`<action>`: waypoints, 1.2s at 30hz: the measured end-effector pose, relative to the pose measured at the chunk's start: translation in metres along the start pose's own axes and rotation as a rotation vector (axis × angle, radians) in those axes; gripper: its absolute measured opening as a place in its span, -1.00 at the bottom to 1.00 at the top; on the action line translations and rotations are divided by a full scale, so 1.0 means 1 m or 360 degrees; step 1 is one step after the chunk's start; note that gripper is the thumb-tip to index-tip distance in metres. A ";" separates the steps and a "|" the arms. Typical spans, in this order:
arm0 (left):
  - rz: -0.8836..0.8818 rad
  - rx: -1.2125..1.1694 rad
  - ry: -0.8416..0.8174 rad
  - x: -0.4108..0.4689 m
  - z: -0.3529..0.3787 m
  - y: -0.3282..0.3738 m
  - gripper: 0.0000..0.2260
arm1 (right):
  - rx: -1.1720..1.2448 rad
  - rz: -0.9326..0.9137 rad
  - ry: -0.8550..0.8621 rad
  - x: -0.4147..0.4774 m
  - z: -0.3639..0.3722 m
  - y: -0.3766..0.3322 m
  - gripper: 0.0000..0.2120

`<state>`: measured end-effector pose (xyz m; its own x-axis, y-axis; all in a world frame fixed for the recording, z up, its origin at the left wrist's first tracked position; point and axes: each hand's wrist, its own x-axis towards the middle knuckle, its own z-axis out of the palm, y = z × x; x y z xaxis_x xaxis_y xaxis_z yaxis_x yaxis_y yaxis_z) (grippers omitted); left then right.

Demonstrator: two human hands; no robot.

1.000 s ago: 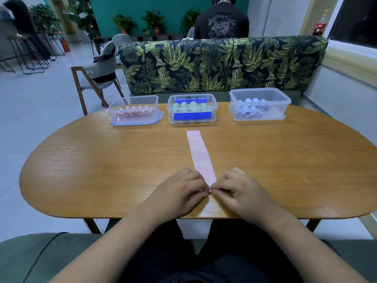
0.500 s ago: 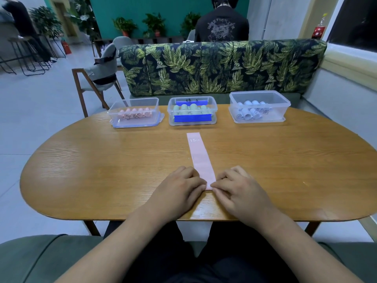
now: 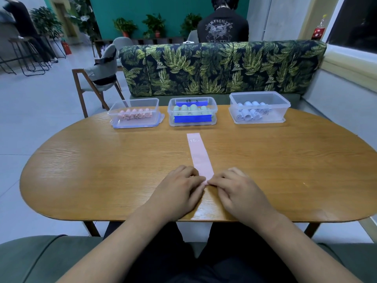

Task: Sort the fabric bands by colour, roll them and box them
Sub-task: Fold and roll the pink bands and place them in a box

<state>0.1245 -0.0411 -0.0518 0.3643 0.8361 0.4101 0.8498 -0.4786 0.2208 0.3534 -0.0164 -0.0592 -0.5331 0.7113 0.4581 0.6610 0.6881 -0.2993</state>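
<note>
Wood-grained and oval, the bench (image 3: pixel 102 170) fills the middle of the view, with a dark sofa back (image 3: pixel 220 68) printed in green palm leaves standing just behind its far edge. A person in a black top (image 3: pixel 223 27) sits beyond that sofa, facing away.

Three clear plastic boxes stand in a row along the far side of the bench, apart from one another. The right box (image 3: pixel 260 99), the tallest, holds pale blue-white rolls (image 3: pixel 250 113). The middle box (image 3: pixel 173 111) holds light green rolls (image 3: pixel 190 109) lying side by side, with a blue strip across its front wall. The left box (image 3: pixel 114 117) holds pink rolls (image 3: pixel 134 114) in a line and sits on a blue-edged lid.

A pink fabric band (image 3: pixel 199 156) lies flat on the bench in front of the middle box, running straight from there toward the person; its far end carries the white print "15 LB". Its near end is at the fingertips, where a small curled edge of pink shows between the two hands.

The left hand (image 3: pixel 179 190) rests palm down on the bench, fingers bent, their tips pinching the left corner of the band's near end. The right hand (image 3: pixel 238 193) mirrors it, fingers bent, pinching the right corner. The two sets of fingertips nearly meet over the band.
</note>
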 end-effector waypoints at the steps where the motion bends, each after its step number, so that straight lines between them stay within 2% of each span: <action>1: -0.0006 0.0015 0.0002 0.000 0.000 0.001 -0.73 | -0.0016 0.0054 -0.0004 0.002 0.001 0.000 -0.69; 6: 0.0123 -0.0023 -0.0012 -0.001 -0.002 -0.001 -0.73 | -0.0123 0.0198 -0.0178 0.012 0.002 -0.002 -0.58; 10: -0.0032 0.0040 -0.0054 0.003 0.002 -0.004 -0.69 | -0.0144 0.0257 -0.0238 0.022 0.004 0.006 -0.54; 15: -0.0183 0.0139 -0.0140 0.017 0.005 -0.011 -0.54 | -0.0096 0.0212 -0.0098 0.020 0.000 0.006 -0.62; 20: -0.0263 0.0223 -0.0249 0.034 0.007 -0.020 -0.38 | -0.0141 0.0240 -0.0302 0.033 -0.001 0.011 -0.49; 22: -0.0241 0.0180 -0.0171 0.037 0.009 -0.021 -0.42 | -0.0115 0.0258 -0.0377 0.044 0.000 0.018 -0.47; 26: -0.0107 0.0129 -0.0096 0.041 0.012 -0.022 -0.69 | -0.0106 0.0306 -0.0533 0.068 0.002 0.029 -0.44; 29: -0.0153 0.0150 -0.0081 0.049 0.012 -0.028 -0.71 | -0.0095 0.0335 -0.0606 0.083 0.009 0.036 -0.44; 31: -0.0181 0.0219 -0.0099 0.057 0.012 -0.035 -0.66 | -0.0106 0.0352 -0.0521 0.090 0.013 0.040 -0.47; 34: -0.0252 0.0275 -0.0173 0.069 0.012 -0.044 -0.55 | 0.0011 0.0317 -0.0175 0.093 0.016 0.043 -0.56; 36: -0.0291 0.0264 -0.0235 0.077 0.014 -0.050 -0.52 | -0.0008 0.0269 -0.0155 0.095 0.017 0.045 -0.61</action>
<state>0.1151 0.0507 -0.0434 0.2403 0.9403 0.2408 0.9528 -0.2759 0.1266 0.3235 0.0841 -0.0436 -0.4626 0.8275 0.3181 0.7482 0.5569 -0.3607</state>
